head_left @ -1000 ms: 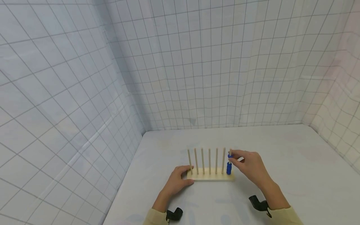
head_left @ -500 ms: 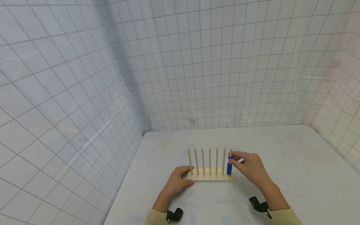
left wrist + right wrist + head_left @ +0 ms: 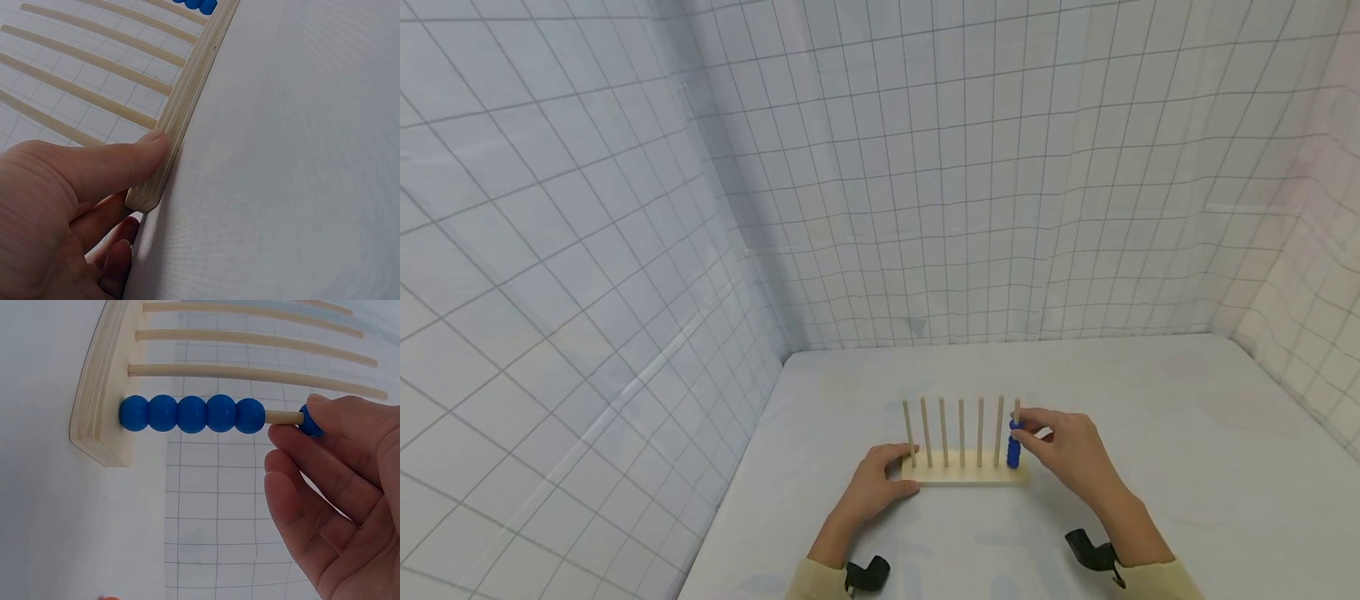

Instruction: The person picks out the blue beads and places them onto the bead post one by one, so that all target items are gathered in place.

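Observation:
A pale wooden base (image 3: 962, 475) with a row of upright pegs stands on the white table. My left hand (image 3: 874, 483) grips its left end, thumb on the front edge in the left wrist view and the other fingers behind. Several blue beads (image 3: 192, 414) are stacked at the foot of the rightmost peg. Higher on that same peg, my right hand (image 3: 1071, 446) pinches one more blue bead (image 3: 309, 421) between thumb and finger. A short stretch of bare peg (image 3: 283, 417) separates it from the stack. The other pegs (image 3: 962, 433) carry no beads.
White cloth walls with a dark grid enclose the table (image 3: 820, 392) at the back (image 3: 940, 208), left and right. A black wrist-worn device sits on each wrist. A small orange-coloured thing (image 3: 110, 598), mostly cut off, shows at the bottom of the right wrist view.
My right hand has come slightly down along the rightmost peg with the pinched bead, narrowing the gap to the stack. My left hand keeps its place on the base.

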The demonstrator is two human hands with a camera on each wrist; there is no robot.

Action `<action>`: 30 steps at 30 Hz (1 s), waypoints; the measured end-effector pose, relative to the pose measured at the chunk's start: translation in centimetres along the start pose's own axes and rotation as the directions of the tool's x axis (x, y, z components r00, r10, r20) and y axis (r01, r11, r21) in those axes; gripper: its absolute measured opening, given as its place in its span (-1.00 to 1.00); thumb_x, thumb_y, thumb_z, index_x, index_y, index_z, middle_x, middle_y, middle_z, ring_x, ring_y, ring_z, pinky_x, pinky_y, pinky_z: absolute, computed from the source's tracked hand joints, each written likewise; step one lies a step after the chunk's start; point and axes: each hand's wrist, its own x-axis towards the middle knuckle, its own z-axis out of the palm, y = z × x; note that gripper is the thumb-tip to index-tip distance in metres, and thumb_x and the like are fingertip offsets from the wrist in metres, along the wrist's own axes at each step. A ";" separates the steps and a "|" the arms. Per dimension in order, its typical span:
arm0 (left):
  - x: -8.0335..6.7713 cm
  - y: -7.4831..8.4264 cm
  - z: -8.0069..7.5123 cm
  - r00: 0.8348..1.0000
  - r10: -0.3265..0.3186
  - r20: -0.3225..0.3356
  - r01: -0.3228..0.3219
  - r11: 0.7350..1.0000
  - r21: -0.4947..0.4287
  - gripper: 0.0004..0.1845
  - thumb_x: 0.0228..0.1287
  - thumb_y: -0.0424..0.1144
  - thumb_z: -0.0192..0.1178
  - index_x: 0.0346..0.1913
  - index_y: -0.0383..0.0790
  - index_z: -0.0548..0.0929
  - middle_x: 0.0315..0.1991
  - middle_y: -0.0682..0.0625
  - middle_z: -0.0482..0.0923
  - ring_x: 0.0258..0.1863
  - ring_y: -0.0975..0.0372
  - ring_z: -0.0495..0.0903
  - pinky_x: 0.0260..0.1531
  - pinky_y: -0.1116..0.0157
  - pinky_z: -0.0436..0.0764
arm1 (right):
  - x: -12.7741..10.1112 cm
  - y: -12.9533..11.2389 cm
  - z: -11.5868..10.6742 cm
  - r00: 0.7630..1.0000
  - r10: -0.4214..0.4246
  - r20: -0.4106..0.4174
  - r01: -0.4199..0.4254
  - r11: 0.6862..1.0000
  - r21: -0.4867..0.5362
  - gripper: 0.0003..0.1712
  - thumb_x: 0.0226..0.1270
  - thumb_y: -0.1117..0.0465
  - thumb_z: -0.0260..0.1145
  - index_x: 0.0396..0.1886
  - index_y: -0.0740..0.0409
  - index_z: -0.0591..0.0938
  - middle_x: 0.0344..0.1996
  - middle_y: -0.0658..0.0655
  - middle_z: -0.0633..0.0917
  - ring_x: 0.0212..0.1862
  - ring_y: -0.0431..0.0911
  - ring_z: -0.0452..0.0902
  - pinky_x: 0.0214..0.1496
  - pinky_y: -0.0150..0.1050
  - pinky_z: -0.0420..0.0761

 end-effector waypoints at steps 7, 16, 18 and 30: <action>0.2 -0.2 0.1 1.000 -0.002 -0.004 0.002 1.000 0.006 -0.41 0.11 -0.08 0.50 0.24 -0.05 0.65 0.22 0.00 0.56 0.28 0.00 0.39 0.29 -0.11 0.33 | -0.1 0.2 0.1 1.000 0.009 0.002 -0.009 1.000 0.018 -0.71 0.27 0.15 0.49 -0.03 0.10 0.77 -0.35 -0.12 0.75 -0.35 -0.20 0.67 -0.32 -0.30 0.67; 0.2 -0.1 0.1 1.000 -0.018 -0.007 0.018 1.000 0.003 -0.41 0.10 -0.11 0.50 0.24 -0.06 0.65 0.22 -0.02 0.56 0.29 0.01 0.39 0.28 -0.10 0.34 | -0.2 0.3 0.3 1.000 0.003 -0.004 -0.003 1.000 0.018 -0.71 0.25 0.16 0.51 -0.04 0.07 0.77 -0.36 -0.13 0.75 -0.36 -0.17 0.68 -0.33 -0.31 0.66; 0.2 -0.1 0.1 1.000 -0.024 -0.007 0.024 1.000 0.004 -0.42 0.11 -0.11 0.50 0.24 -0.05 0.65 0.22 -0.01 0.55 0.29 0.02 0.39 0.28 -0.10 0.35 | -0.2 0.3 0.3 1.000 0.008 -0.004 -0.008 1.000 0.020 -0.71 0.25 0.16 0.51 -0.03 0.06 0.77 -0.36 -0.13 0.75 -0.37 -0.18 0.68 -0.34 -0.30 0.66; 0.1 0.2 0.1 0.999 -0.032 -0.005 0.033 0.999 0.005 -0.42 0.11 -0.13 0.50 0.24 -0.05 0.65 0.21 0.00 0.55 0.28 0.03 0.40 0.28 -0.08 0.36 | -0.5 0.4 0.7 1.000 0.020 -0.011 -0.020 1.000 0.002 -0.72 0.22 0.17 0.53 -0.07 0.06 0.78 -0.34 -0.13 0.75 -0.30 -0.19 0.67 -0.31 -0.30 0.67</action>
